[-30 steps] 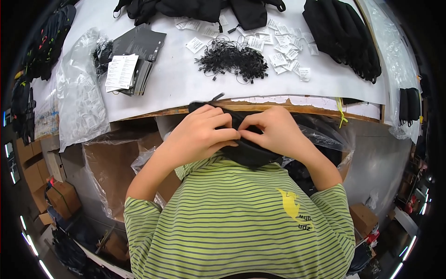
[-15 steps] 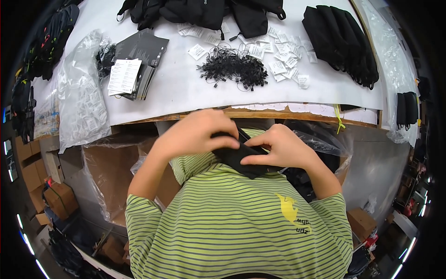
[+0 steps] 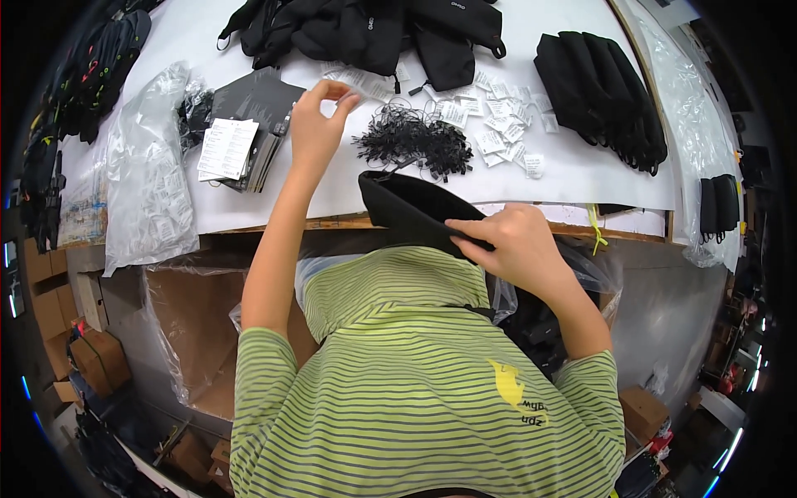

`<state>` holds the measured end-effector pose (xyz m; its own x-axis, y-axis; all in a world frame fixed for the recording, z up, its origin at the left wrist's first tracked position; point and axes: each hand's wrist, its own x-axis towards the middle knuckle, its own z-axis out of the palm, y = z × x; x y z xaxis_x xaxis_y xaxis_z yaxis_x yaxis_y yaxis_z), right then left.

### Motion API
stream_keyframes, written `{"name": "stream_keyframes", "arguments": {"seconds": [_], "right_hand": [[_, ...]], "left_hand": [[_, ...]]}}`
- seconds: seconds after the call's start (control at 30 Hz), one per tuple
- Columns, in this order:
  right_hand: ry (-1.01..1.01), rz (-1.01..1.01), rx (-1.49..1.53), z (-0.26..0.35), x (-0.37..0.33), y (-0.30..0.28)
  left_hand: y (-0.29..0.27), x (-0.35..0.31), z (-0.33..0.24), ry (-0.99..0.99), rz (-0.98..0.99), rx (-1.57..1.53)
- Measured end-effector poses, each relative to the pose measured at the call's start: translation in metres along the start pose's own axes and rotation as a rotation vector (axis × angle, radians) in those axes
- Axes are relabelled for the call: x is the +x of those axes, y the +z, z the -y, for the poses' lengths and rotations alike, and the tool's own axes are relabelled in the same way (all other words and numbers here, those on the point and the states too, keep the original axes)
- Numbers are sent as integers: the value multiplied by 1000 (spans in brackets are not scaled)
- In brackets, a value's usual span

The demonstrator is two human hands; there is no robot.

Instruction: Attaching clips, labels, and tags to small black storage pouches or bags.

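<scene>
My left hand is stretched out over the white table, its fingertips pinched on a small white packet at the edge of a scatter of such packets. My right hand stays near my chest at the table's front edge, gripping a black fabric piece by its lower edge. The fabric rests partly on the table. A tangle of black string loops lies just beyond it, between my two hands.
A dark stack topped with white printed cards lies left of my left hand, beside a clear plastic bag. Black garments are heaped at the back and stacked at the right. A plastic-lined cardboard box stands under the table.
My left hand let go of the black fabric and reached forward onto the table to the white packets. My right hand still holds the fabric, which now lies over the table edge.
</scene>
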<state>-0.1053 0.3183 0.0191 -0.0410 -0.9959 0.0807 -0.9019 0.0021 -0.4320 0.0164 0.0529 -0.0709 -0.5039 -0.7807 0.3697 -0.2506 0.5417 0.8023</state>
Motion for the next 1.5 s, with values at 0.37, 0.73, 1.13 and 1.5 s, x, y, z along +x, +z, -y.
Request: {"name": "stream_keyframes", "arguments": {"seconds": [0.37,0.73,1.13,1.5], "right_hand": [[-17,-252,6,7,31,0],[-27,-310,-8,8,37,11],[103,-488,145,23,38,28],[565,-799,1277,26,25,62]], "left_hand": [[-44,-68,-80,84,-6,-69],[-37,-96,-49,-525,264,-1040],[-3,-110,-67,-740,67,-1411],[-11,-98,-100,-750,-93,-1364]]}}
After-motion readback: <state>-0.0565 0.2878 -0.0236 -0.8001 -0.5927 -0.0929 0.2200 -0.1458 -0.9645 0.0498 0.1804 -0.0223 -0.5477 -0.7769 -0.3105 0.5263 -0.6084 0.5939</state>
